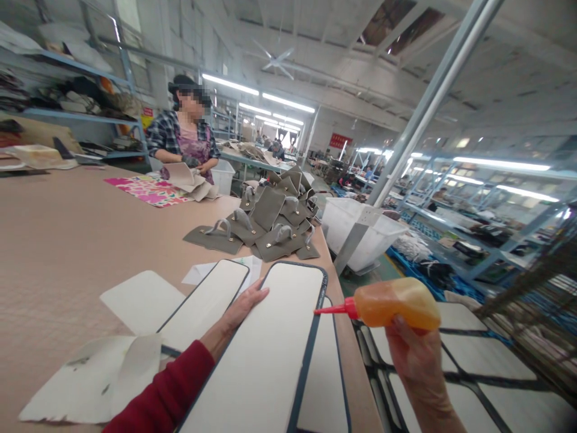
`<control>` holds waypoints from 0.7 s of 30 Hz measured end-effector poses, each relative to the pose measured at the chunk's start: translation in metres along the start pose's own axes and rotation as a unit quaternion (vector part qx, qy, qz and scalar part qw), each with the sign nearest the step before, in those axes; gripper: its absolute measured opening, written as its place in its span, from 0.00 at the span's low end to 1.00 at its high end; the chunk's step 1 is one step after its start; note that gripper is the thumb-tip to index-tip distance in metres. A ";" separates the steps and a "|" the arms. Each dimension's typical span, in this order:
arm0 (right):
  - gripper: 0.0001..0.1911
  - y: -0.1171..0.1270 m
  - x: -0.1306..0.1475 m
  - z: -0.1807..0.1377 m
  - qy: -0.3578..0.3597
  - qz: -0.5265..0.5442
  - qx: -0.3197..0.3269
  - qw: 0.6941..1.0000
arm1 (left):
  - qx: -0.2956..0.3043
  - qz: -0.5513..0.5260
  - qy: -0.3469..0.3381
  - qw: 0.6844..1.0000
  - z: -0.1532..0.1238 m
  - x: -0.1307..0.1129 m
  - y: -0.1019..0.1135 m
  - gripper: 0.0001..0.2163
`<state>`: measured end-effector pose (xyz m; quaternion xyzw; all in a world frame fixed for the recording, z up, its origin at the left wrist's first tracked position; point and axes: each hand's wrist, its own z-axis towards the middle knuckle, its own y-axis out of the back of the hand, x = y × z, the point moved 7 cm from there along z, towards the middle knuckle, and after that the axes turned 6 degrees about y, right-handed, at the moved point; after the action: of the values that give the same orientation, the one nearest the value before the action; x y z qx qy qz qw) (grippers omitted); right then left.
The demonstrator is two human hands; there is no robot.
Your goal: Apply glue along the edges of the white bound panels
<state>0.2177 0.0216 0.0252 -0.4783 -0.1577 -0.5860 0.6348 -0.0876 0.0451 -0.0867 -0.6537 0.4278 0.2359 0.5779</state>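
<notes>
A long white panel with a dark rim point(264, 343) is tilted up before me over the table's right edge. My left hand point(246, 305) grips its upper left side; the fingers behind it are hidden. My right hand point(412, 349) is wrapped round a squeeze bottle point(394, 305) of amber liquid, held on its side. Its red nozzle tip meets the panel's dark right edge, where shiny wet-looking marks show higher up. Beneath lies a second rimmed panel point(327, 367), partly covered. Another rimmed panel point(202, 307) rests to the left of my hand.
Grey-brown pieces with handles point(265, 219) are heaped toward the far table edge. Pale loose sheets point(81, 382) lie at left. A person point(184, 135) handles fabric across the table. A metal post point(406, 144), a white bin point(360, 228) and more rimmed panels point(487, 355) stand at right.
</notes>
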 end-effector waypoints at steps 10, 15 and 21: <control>0.21 -0.005 0.001 -0.014 -0.012 0.001 0.018 1.000 | -0.003 0.018 0.002 1.000 0.011 -0.002 0.009 0.34; 0.21 -0.003 0.000 -0.022 -0.032 -0.008 0.005 0.999 | 0.036 0.038 -0.014 0.999 0.012 -0.008 0.003 0.30; 0.21 -0.002 0.001 -0.028 -0.047 -0.006 -0.001 0.999 | 0.020 0.066 -0.008 0.998 0.013 -0.014 0.001 0.27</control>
<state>0.2061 -0.0011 0.0126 -0.5048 -0.1893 -0.5672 0.6226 -0.0930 0.0617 -0.0785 -0.6105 0.4703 0.2702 0.5772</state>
